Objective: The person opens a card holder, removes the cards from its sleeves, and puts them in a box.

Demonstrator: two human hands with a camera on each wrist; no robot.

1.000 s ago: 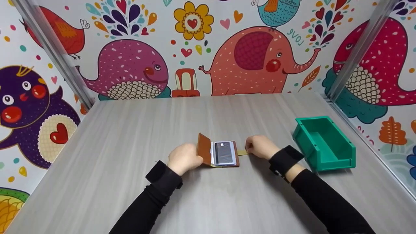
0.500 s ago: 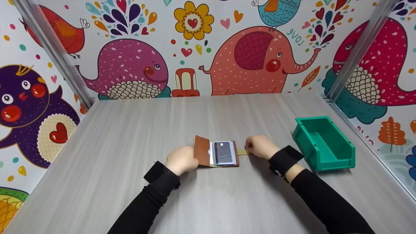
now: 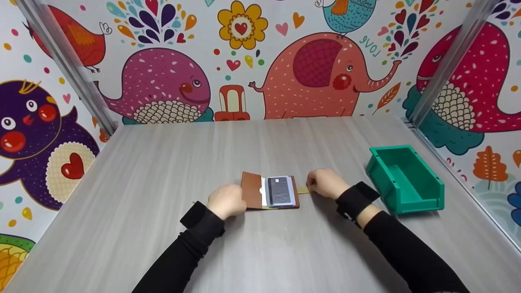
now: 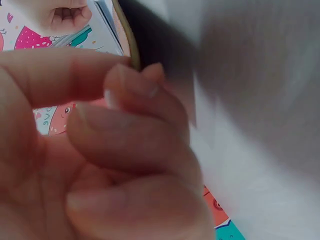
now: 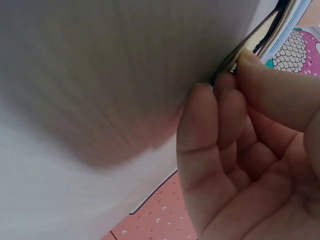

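A brown card holder (image 3: 252,191) lies opened out on the table, its left cover nearly flat. Clear sleeves inside hold a dark card (image 3: 280,191). My left hand (image 3: 227,201) pinches the edge of the left cover between thumb and curled fingers; in the left wrist view the cover's edge (image 4: 131,42) meets the thumb tip. On the other side my right hand (image 3: 327,184) pinches the end of a yellowish strap (image 3: 303,190) that sticks out from the holder's right edge. The right wrist view shows thumb and forefinger closed on that strap (image 5: 257,39).
A green plastic bin (image 3: 407,183) stands to the right of my right hand. The wood-grain table (image 3: 163,162) runs back to walls printed with cartoon animals. Metal posts (image 3: 441,61) rise at the back corners.
My left hand has moved slightly left and down, and the left cover has swung from standing up to lying almost flat. My right hand has stayed on the strap.
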